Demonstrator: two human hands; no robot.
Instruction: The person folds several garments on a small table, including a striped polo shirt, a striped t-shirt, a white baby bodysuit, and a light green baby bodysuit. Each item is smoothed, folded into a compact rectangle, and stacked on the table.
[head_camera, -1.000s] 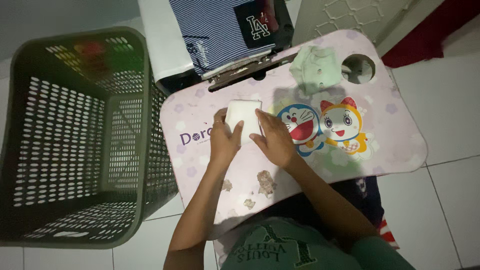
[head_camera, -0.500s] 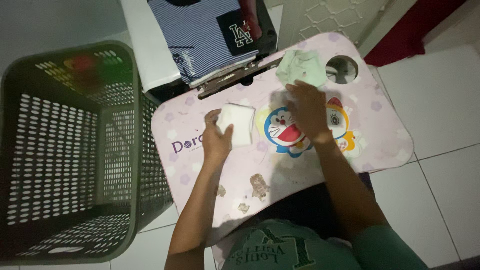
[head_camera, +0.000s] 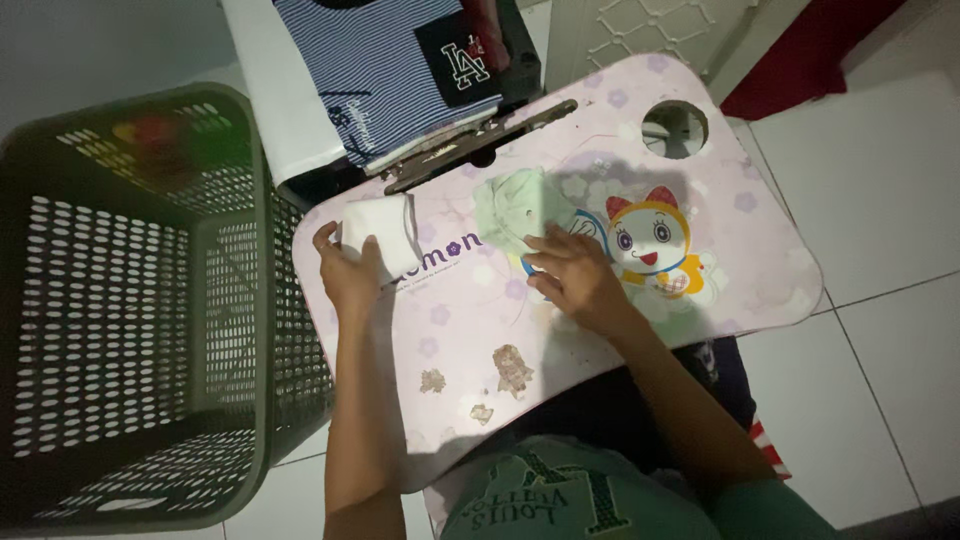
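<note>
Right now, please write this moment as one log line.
left hand: holds folded white cloth | right hand: on pale green garment | surface: pink lap table | beside: green basket

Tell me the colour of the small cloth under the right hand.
The small cloth is pale green; the head view shows it, touched by the right hand.

A dark square label (head_camera: 455, 58) sits on the striped shirt (head_camera: 390, 70).

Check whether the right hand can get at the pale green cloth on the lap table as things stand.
Probably yes: the right hand already lies at the near edge of the pale green cloth, with nothing between them. The left hand is apart, on the folded white cloth.
</note>
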